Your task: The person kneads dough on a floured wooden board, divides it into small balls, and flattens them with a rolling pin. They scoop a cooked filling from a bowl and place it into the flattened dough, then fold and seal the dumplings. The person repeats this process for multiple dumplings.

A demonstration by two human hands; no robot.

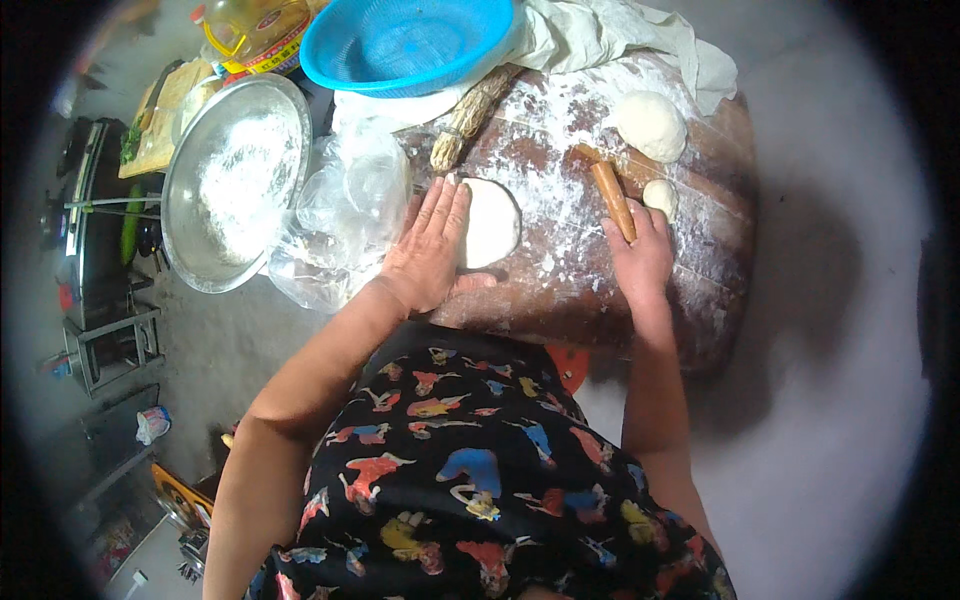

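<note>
My left hand (431,244) lies flat with its thumb spread, along the left edge of a flattened round of dough (490,225). It grips nothing; its fingers cover part of that edge. My right hand (643,251) is closed around the lower end of a short wooden rolling pin (611,191), which points up and away from me. A small dough ball (661,198) sits just beyond my right fingers. Farther back rests a larger dough ball (651,126). All of these are on a brown wooden board (555,281) dusted with flour.
A straw brush (472,116) lies behind the dough round. Left are a clear plastic bag (341,217) and a steel basin (184,195) holding flour. At the back stand a blue plastic basket (405,45), pale cloth (577,34) and an oil jug (259,34). A chopping board (176,97) is far left.
</note>
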